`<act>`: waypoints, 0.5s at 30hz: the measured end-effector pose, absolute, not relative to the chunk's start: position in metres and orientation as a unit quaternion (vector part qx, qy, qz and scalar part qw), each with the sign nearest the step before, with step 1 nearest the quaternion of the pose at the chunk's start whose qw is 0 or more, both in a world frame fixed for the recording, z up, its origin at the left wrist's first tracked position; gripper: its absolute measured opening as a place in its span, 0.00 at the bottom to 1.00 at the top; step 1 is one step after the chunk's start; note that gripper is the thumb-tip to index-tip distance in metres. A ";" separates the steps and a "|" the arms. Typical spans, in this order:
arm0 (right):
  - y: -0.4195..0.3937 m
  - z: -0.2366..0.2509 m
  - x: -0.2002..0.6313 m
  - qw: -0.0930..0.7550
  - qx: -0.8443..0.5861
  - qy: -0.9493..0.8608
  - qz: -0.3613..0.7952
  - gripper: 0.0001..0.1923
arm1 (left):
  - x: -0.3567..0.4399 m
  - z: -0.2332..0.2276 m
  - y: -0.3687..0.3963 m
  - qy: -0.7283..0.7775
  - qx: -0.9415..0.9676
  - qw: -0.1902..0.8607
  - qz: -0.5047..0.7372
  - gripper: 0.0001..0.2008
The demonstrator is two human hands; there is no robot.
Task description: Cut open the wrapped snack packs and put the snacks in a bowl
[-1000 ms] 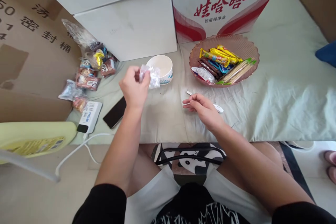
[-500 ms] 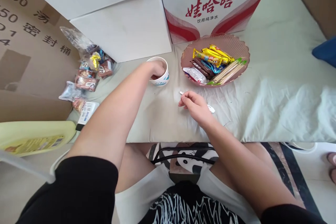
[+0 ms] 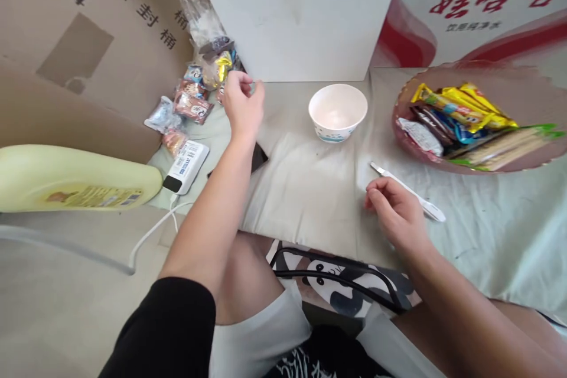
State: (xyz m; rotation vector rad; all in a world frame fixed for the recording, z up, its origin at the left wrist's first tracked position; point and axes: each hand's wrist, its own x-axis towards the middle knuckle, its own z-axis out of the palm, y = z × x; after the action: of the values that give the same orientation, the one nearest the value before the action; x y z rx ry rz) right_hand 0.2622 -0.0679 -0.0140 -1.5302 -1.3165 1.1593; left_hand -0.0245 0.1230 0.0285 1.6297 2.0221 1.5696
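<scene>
Left hand (image 3: 240,105), raised in the upper centre-left of the frame, is seen with fingers loosely curled and nothing visibly held; it is placed just beside a heap of small wrapped snack packets (image 3: 195,100) at the foot of a brown cardboard box (image 3: 84,41). Right hand (image 3: 396,212), at centre right, is rested on the pale cloth-covered surface (image 3: 310,189), fingers half curled, touching a slim white plastic utensil (image 3: 410,192) that lies flat. Between the hands a white round paper bowl (image 3: 338,111) is set upright. At the right edge, a pink scalloped dish (image 3: 407,142) filled with wrapped sweets is seen. A white power bank (image 3: 186,166) lies lower left of the packets.
</scene>
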 end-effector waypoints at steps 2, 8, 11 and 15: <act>-0.071 -0.016 0.260 0.377 -0.615 -0.535 0.441 0.11 | -0.061 0.024 0.136 0.695 0.494 -0.015 0.522 0.15; -0.074 -0.019 0.260 0.351 -0.636 -0.560 0.399 0.11 | -0.118 0.029 0.179 0.685 0.583 0.119 0.420 0.27; -0.075 -0.020 0.261 0.350 -0.631 -0.572 0.390 0.11 | -0.119 0.024 0.184 0.693 0.572 0.101 0.427 0.27; -0.075 -0.019 0.262 0.351 -0.626 -0.574 0.394 0.11 | -0.117 0.028 0.174 0.745 0.495 0.055 0.443 0.17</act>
State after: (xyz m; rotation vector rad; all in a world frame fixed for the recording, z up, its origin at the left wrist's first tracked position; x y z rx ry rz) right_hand 0.2618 -0.0751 -0.0192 -1.6209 -1.4871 1.0188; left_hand -0.1170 0.1740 0.0277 1.5036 2.2626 1.3463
